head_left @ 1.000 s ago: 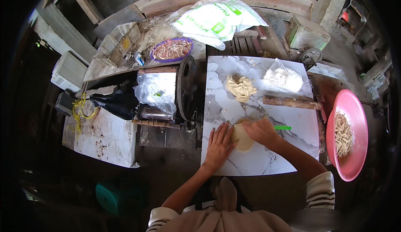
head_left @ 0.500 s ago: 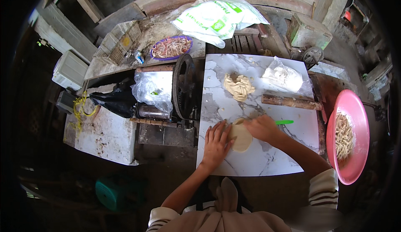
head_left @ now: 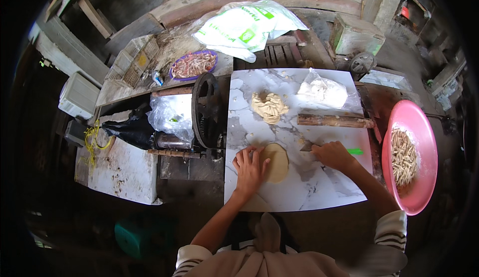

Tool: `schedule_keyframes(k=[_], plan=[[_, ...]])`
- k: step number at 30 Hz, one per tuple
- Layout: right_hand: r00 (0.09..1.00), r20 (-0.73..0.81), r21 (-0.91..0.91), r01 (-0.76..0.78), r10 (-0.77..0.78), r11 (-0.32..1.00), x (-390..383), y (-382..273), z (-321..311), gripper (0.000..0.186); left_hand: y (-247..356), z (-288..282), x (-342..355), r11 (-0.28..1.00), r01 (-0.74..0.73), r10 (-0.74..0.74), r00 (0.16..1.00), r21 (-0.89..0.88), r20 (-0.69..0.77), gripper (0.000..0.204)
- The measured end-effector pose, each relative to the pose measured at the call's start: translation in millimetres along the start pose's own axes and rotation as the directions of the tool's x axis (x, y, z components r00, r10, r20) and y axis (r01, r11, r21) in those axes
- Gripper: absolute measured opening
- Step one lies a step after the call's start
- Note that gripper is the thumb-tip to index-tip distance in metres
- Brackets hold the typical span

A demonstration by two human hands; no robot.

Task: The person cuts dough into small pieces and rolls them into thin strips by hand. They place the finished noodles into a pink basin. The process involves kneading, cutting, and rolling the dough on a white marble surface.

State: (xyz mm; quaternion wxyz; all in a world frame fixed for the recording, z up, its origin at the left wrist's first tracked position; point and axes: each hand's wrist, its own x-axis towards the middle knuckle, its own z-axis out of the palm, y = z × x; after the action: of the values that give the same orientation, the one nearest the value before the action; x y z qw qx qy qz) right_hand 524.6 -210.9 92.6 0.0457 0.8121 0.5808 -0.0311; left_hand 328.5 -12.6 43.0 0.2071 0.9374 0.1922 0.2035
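A flat, rounded sheet of dough [head_left: 276, 163] lies near the front of the marble-patterned board [head_left: 319, 189]. My left hand [head_left: 249, 171] rests at its left edge, fingers apart, the thumb side touching the dough. To the right of the sheet, my right hand [head_left: 332, 155] is closed around a knife; its green handle [head_left: 355, 151] sticks out to the right and the blade [head_left: 306, 148] points left, close to the board. A crumpled lump of dough [head_left: 270, 107] sits farther back. Behind my right hand lies a wooden rolling pin [head_left: 335, 121].
A clear bag of white powder [head_left: 324, 91] is at the board's back right. A pink basin [head_left: 411, 197] with cut pale strips stands at the right. Leftward is a machine with a large wheel [head_left: 203, 112]; behind it, a purple-rimmed tray [head_left: 213, 70] of strips and a white sack [head_left: 249, 27].
My right hand has moved right with the knife, away from the dough's far edge, and the blade now shows. My left hand stays by the sheet. The whole view has shifted slightly.
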Motion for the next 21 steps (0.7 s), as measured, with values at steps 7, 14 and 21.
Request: schedule_keyframes(k=[7, 14, 21], plan=[[0.943, -0.284, -0.018, -0.188, 0.176, 0.982, 1.5, -15.5, 30.0, 0.021, -7.9, 14.4, 40.4, 0.995, 0.057, -0.047, 0.991, -0.078, 0.128, 0.029], [0.854, -0.487, 0.058, -0.178, 0.183, 0.982, 28.9, -54.4, 13.4, 0.039, -17.9, 12.5, 55.2, 0.896, 0.049, 0.057, 0.973, -0.440, 0.224, 0.018], [0.901, -0.262, 0.716, -0.059, 0.346, 0.696, 77.7, -61.6, 25.1, 0.021, -5.8, -2.4, 82.4, 0.795, -0.093, 0.100, 0.995, -0.599, -0.021, 0.015]])
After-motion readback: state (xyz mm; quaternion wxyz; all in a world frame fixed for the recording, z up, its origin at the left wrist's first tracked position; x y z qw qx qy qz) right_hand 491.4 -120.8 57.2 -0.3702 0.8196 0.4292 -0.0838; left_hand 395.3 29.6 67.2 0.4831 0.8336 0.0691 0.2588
